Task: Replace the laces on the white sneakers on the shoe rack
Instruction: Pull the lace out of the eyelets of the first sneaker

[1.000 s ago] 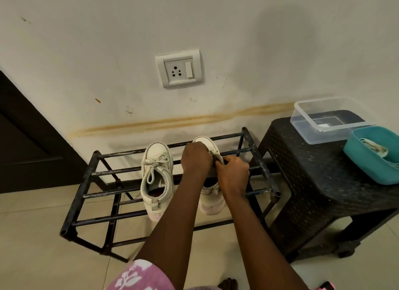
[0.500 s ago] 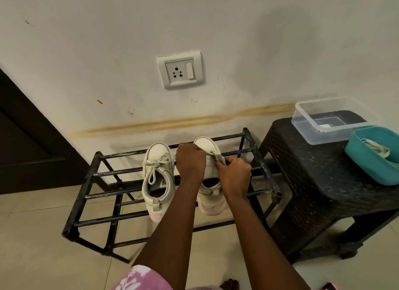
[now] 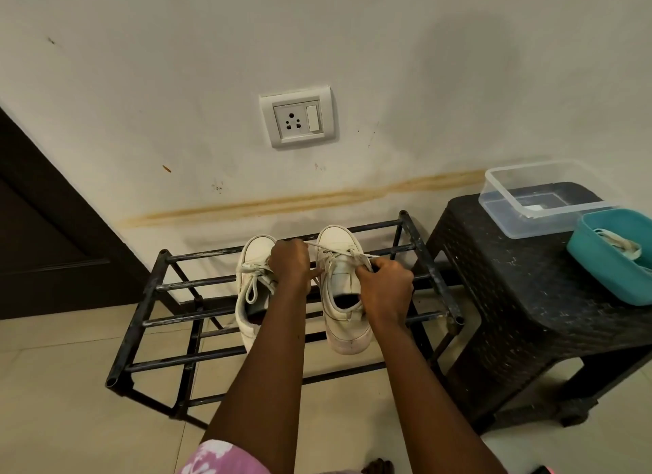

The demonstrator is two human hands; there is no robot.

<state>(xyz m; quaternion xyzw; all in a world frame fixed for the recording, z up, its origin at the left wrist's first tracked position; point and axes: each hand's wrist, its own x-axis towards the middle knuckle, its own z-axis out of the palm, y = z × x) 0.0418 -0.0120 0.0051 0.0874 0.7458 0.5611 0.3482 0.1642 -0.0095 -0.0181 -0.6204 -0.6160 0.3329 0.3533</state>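
On the top rails of the shoe rack [image 3: 139, 315], my left hand [image 3: 290, 266] is clamped on one end of the lace [image 3: 335, 250] and my right hand [image 3: 385, 291] pinches the other, drawn taut across the right sneaker [image 3: 335, 237]. The left sneaker [image 3: 255, 248] sits tied just beside it. I'd ease both ends out evenly, loosening each crossing rather than yanking, so the shoe doesn't slip between the rails.

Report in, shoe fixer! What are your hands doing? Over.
Left hand, right hand: both grip the lace, pulled taut across right-side sneaker; other sneaker tied in a bow. Nothing blocking.
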